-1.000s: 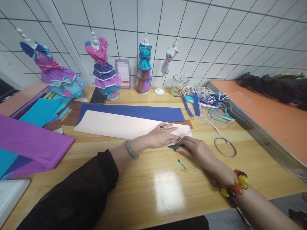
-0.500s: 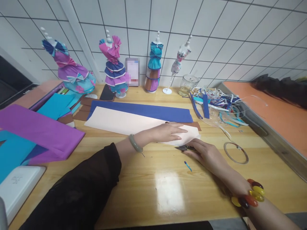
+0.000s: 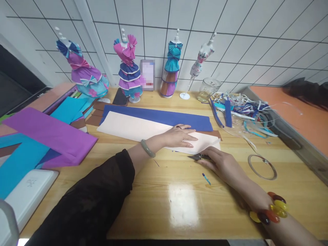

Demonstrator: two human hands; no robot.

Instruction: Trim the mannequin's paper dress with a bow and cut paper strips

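A pale pink strip of folded paper or fabric [image 3: 130, 125] lies across the table. My left hand [image 3: 179, 137] rests flat on it, fingers spread, toward its right end. Beside that end, my right hand [image 3: 219, 160] is closed around small dark thread snips [image 3: 196, 157], whose blades point left just below the strip's lower edge. The strip's right tip is lifted a little by the right hand. Behind the pink strip lies a dark blue strip [image 3: 153, 114], with a brown piece [image 3: 216, 134] partly showing under them.
Several small dress forms stand along the tiled wall, one in a teal top [image 3: 174, 56]. A glass jar [image 3: 208, 89] and tangled ribbon scraps [image 3: 246, 106] are at the back right. A coil of wire [image 3: 262, 167] lies right; purple fabric [image 3: 51, 136] and a white device [image 3: 30, 191] are left.
The camera view has shifted, so the scene sits slightly farther right. My left hand stays flat on the pink strip, and my right hand keeps the snips near its edge.
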